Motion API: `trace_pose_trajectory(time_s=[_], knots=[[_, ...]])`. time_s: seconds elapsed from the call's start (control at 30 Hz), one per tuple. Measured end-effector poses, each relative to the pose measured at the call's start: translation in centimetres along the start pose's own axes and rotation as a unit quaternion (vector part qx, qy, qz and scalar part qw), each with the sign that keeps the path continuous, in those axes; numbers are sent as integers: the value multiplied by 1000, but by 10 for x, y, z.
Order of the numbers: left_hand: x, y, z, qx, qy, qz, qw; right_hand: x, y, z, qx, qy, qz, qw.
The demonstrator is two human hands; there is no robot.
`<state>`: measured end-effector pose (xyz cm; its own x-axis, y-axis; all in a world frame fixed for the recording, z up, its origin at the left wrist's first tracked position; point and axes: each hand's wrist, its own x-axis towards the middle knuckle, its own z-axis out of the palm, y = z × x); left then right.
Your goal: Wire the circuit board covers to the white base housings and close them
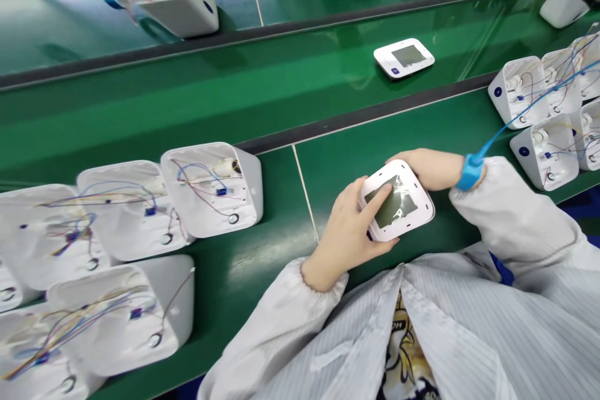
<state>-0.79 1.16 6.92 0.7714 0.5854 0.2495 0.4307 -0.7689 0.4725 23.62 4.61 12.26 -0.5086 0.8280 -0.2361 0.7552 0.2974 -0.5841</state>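
A white front panel with a grey display window [404, 203] is tilted up above the green bench, close to my body. My left hand [349, 222] grips its left side, with one finger lying across the display and the others along the edges. Behind the panel's upper right edge is my right hand [415, 165]; its fingers are mostly hidden by the panel, so their grip does not show. A blue wrist strap [471, 172] circles my right wrist, and its cord runs up to the right.
Open white housings [213, 190] with loose wires and small round parts crowd the left of the bench [262, 287]. More such housings [546, 153] stand at the right. A finished-looking panel [404, 57] lies on the green strip beyond the dark rail [328, 119].
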Motion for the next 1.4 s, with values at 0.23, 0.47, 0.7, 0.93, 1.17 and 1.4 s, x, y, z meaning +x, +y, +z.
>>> trace_pose_trajectory(time_s=[0.23, 0.47, 0.7, 0.93, 1.17, 1.4], knots=[[4, -3, 0, 32, -82, -7, 996, -34, 20, -2, 210, 114, 129, 963], [17, -10, 19, 15, -46, -3, 999, -58, 14, 37, 227, 145, 166, 949], [28, 2, 31, 70, 56, -177, 980, -64, 5, 88, 277, 253, 156, 914], [17, 13, 40, 32, 100, -224, 969, -34, 17, 79, 282, 212, 118, 928], [71, -59, 14, -232, 156, -214, 936, -24, 21, 58, 306, 142, 112, 935], [72, -51, 14, -236, 174, -229, 928, -21, 22, 55, 376, 137, 97, 911]])
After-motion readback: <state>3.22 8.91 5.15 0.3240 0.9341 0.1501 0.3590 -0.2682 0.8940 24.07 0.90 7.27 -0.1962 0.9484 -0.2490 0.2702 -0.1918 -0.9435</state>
